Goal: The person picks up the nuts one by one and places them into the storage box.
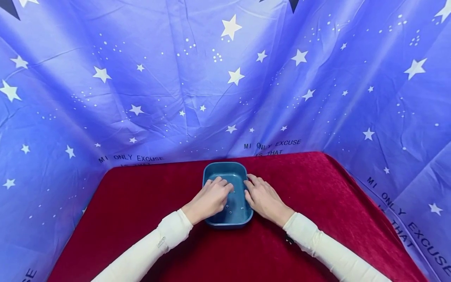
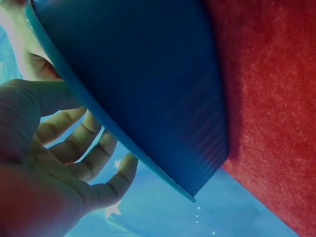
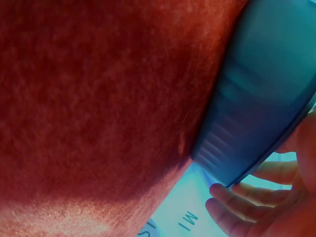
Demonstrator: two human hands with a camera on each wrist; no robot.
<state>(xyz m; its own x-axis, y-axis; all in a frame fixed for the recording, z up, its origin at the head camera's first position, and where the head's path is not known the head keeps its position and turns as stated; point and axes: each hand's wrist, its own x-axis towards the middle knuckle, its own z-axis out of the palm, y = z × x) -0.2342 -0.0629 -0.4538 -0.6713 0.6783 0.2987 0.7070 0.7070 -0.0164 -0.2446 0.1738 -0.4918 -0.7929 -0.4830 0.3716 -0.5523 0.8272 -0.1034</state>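
A blue rectangular plastic bin (image 1: 228, 225) stands on the red cloth, with several tiny pale ring-like pieces (image 1: 230, 212) scattered on its floor. My left hand (image 1: 212, 197) reaches over the bin's left rim, its fingers bent down inside. One tiny ring lies close to those fingers in the head view; whether they pinch anything is hidden. From the left wrist, the bin's side wall (image 2: 143, 79) covers part of the thumb and fingers. My right hand (image 1: 266, 197) rests at the right rim, fingers loosely extended along it. The right wrist view shows these fingers (image 3: 242, 202) near the bin's far corner.
Red velvety cloth (image 1: 141, 203) covers the table around the bin. Behind and on both sides hangs a blue curtain (image 1: 183, 78) with white stars and printed words, meeting the table's back edge just beyond the bin.
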